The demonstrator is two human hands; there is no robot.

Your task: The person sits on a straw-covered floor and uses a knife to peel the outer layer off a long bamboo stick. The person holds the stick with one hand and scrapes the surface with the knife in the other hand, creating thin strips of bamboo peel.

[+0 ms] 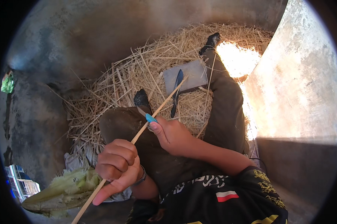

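A long, thin pale wooden stick (159, 109) slants across my lap from the lower left toward the far middle. My left hand (118, 162) is wrapped round its lower part, thumb stretched along it. My right hand (172, 135) holds a small knife with a turquoise handle (150, 118), its short blade crossing the stick beyond my left hand. Much of that handle is hidden in my fingers. Past the hands, a black knife (178, 80) lies partly on a flat grey block (195, 72), partly over straw. The stick's far end reaches above this block.
Loose straw (112, 87) covers the ground around my legs, with shavings near the block. My bent left leg and outstretched right leg (228, 100) frame the work. Concrete walls (299, 89) rise on both sides. A crumpled yellow-green sheet (60, 190) lies at the lower left.
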